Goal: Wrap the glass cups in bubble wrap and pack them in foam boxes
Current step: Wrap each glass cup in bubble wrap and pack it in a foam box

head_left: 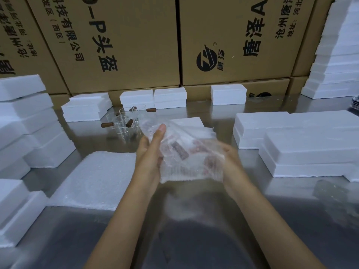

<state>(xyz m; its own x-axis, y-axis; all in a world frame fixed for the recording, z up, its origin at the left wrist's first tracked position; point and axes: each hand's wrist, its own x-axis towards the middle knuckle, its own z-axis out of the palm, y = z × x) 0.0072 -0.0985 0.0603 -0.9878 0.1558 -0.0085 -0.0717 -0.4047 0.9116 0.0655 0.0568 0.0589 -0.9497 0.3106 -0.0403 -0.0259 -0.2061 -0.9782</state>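
Both my hands hold a sheet of bubble wrap above the steel table, folded around a glass cup whose brown wooden handle shows through the plastic. My left hand grips the sheet's left side, thumb pointing up over the wrap. My right hand cups the right side from underneath, its fingers mostly hidden behind the wrap. Several bare glass cups with brown handles stand grouped farther back. An open foam box lies just behind the wrapped cup.
A stack of bubble wrap sheets lies at my left. Foam boxes are piled at the left, right and back, with a tall stack at far right. Large cardboard cartons wall off the table's rear.
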